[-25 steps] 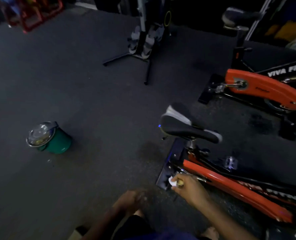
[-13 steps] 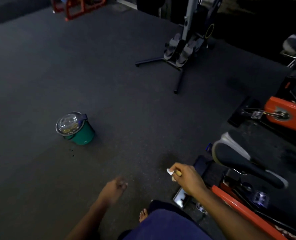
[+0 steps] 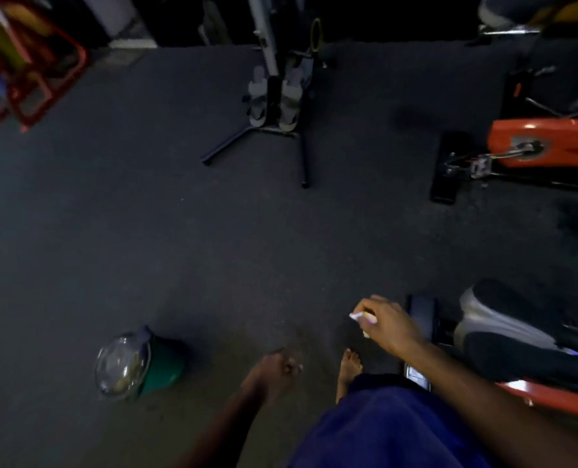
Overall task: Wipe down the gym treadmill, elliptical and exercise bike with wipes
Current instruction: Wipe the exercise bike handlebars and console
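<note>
1. A dark grey floor [image 3: 145, 231] is filling most of the room, and the light is dim.
2. A red rack [image 3: 27, 79] is standing in the far left corner, and a machine with grey foot pedals [image 3: 274, 96] is standing on thin black legs at the far middle.
3. A green bin [image 3: 142, 363] with a clear lid is sitting on the floor at the near left, well apart from the bikes.
4. An exercise bike [image 3: 503, 349] is sitting at the near right, its black and grey seat lying just right of the right hand. Its long red frame is running off toward the right edge, and its flat black foot bar is lying on the floor beside the hand.
5. A second orange bike [image 3: 547, 143] is standing farther back on the right, pointing the same way.
6. The right hand [image 3: 389, 327] is pinching a small white wipe [image 3: 360, 317] in curled fingers, above the floor and just left of the near bike.
7. The left hand [image 3: 274, 373] is blurry, with fingers loosely curled and holding nothing.
8. A bare foot [image 3: 348, 366] is standing on the floor between the hands, under blue clothing [image 3: 382, 430].
</note>
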